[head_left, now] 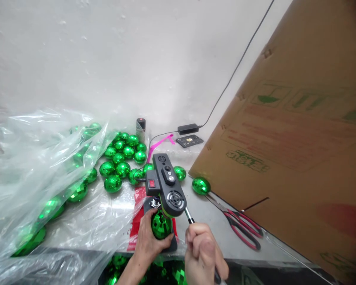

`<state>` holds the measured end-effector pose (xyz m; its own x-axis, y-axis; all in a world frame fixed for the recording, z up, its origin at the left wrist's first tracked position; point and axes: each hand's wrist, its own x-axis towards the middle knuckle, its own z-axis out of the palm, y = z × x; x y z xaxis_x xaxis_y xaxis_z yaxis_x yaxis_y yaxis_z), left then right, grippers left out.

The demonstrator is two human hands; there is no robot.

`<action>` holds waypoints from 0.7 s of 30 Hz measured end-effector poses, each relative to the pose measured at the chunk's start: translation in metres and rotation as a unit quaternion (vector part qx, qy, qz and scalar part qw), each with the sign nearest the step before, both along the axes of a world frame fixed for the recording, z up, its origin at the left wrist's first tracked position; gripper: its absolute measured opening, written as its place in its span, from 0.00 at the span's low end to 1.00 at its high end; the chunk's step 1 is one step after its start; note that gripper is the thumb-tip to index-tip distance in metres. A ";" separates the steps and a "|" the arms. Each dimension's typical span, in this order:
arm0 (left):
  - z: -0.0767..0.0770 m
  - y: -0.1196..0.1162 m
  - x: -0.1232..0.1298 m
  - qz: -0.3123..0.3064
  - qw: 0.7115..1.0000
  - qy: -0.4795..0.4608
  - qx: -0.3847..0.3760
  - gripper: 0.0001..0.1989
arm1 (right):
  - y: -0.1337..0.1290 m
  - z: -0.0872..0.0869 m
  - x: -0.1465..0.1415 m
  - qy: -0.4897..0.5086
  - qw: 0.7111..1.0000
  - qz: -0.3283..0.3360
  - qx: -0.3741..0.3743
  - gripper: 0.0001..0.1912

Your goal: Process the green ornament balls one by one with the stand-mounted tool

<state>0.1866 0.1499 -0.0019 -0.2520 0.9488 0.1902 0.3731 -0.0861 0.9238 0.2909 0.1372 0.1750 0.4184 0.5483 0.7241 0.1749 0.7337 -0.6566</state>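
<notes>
Under the head of a small black bench machine (169,180), my left hand (146,237) curls round a shiny green faceted ball (161,225). Its thumb and fingers press against the ball's sides. My right hand (203,249) is closed round the lever (190,215), a metal rod with a dark grip that sticks out from the machine's right side. A red switch (152,183) sits on the machine's left side. The black base (170,245) stands on a red sheet (133,229). The ball's top is hidden by the machine head.
Several green balls (123,169) lie left of the machine, some beneath clear plastic film (47,158). Red-handled scissors (243,229) rest at the right by a large cardboard box (284,138). Behind are a dark can (141,124), pink ribbon (160,143) and a power adapter (188,128). More balls (118,263) sit below the table edge.
</notes>
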 end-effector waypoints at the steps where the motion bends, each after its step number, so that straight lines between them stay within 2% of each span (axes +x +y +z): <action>1: -0.001 0.001 -0.001 0.000 1.000 0.000 -0.001 0.41 | 0.000 -0.001 0.000 0.000 1.000 0.002 0.000 0.31; 11: -0.007 0.002 0.002 0.004 1.000 0.012 0.006 0.42 | 0.002 -0.007 -0.003 0.010 1.000 -0.005 0.014 0.29; 17: 0.006 0.001 -0.007 -0.032 0.999 0.001 -0.016 0.39 | -0.001 -0.018 -0.004 -0.012 1.000 -0.008 0.023 0.29; 21: 0.013 0.001 -0.010 -0.039 0.999 -0.001 -0.017 0.38 | -0.001 -0.035 -0.001 -0.031 0.999 -0.004 0.039 0.29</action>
